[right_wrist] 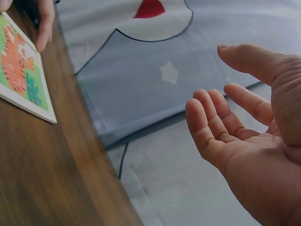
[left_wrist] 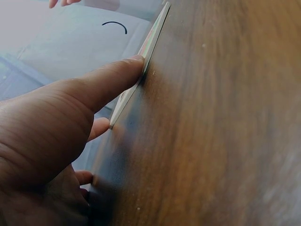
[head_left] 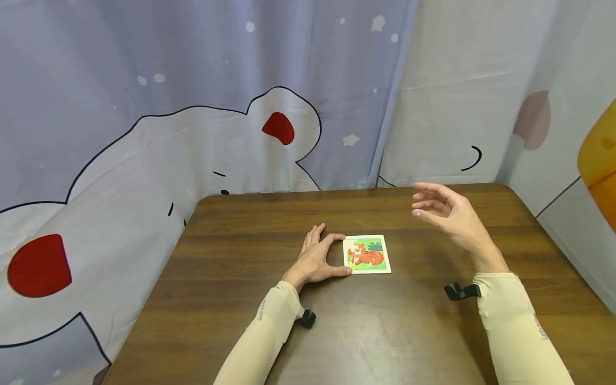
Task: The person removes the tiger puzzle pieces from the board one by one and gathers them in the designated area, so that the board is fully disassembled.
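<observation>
A small square tiger puzzle [head_left: 367, 255] with a white border lies flat on the wooden table. My left hand [head_left: 315, 263] holds it at its left side, index fingertip at the far corner and thumb at the near one. In the left wrist view the thumb [left_wrist: 113, 80] presses on the puzzle's thin edge [left_wrist: 153, 42]. My right hand [head_left: 447, 214] is raised above the table to the right of the puzzle, fingers loosely bent and thumb apart, with nothing in it. The right wrist view shows its palm [right_wrist: 249, 155] and part of the puzzle [right_wrist: 23, 70].
The brown wooden table [head_left: 231, 321] reaches back to a printed curtain [head_left: 202, 149] behind it. Another stretch of curtain [head_left: 553, 133] hangs along the right side. Each wrist carries a small black camera mount [head_left: 462, 291].
</observation>
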Motion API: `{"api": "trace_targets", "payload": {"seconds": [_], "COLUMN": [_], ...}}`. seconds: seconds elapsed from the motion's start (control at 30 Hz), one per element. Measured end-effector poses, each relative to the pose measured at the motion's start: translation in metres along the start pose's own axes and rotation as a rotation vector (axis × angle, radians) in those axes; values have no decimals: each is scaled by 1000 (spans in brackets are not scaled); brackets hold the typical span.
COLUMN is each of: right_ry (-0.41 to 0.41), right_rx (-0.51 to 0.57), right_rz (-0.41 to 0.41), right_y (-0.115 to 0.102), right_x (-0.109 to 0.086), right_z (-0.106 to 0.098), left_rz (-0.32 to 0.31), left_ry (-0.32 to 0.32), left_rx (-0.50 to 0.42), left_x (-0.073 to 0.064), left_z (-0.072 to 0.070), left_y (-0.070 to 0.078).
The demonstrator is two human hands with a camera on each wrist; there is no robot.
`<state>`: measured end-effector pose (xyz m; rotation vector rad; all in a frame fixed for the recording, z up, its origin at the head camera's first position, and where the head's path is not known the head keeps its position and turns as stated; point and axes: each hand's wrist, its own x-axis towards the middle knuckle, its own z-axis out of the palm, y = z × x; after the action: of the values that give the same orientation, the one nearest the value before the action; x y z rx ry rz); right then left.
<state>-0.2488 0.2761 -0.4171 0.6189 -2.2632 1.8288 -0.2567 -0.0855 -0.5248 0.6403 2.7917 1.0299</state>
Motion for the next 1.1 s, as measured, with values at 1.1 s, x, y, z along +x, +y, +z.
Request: {"api": "trace_targets", "payload": {"seconds": [1.1], "right_ry": [-192], "right_rx": [29], "right_rz": [200], "right_y": [66], "right_x": [1], "right_z": [96], "left_rz": [-4], "left_ry": [-5], "left_rx": [-24], "left_x": [-1], "left_z": [-2], "left_y": [2]}}
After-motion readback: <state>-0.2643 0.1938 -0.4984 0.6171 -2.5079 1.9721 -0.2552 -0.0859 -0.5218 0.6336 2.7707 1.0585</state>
